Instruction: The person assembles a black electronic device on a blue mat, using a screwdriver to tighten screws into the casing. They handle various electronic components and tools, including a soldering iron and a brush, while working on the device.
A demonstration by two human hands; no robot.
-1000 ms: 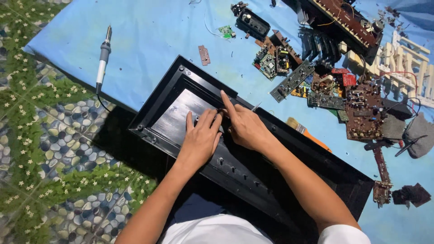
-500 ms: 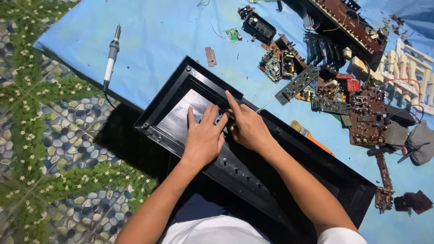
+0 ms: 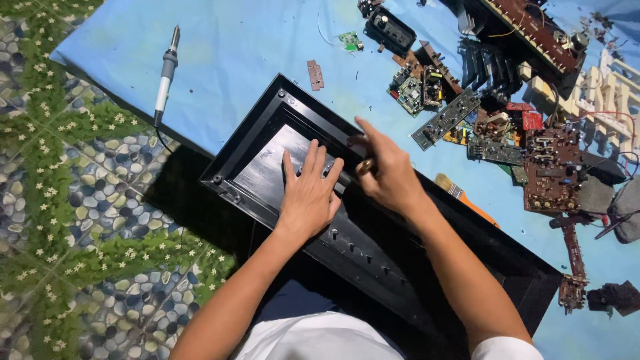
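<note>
Left hand (image 3: 308,197) spread flat, pinning the black panel (image 3: 267,150) steady; right hand (image 3: 385,175) pinches something small, maybe a screw, hard to tell.

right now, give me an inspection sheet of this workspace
surface: blue sheet spread over a pebble-and-leaf patterned floor
job's things: long black panel, lying slantwise on the sheet
clutter: circuit boards, a brown board, a small brown strip, a brush
hands: left hand flat on the panel, fingers spread; right hand raised just above it, forefinger out
cables: soldering iron with a dark lead running off the sheet; thin wires among the boards
surroundings: white slatted piece at the right edge
</note>
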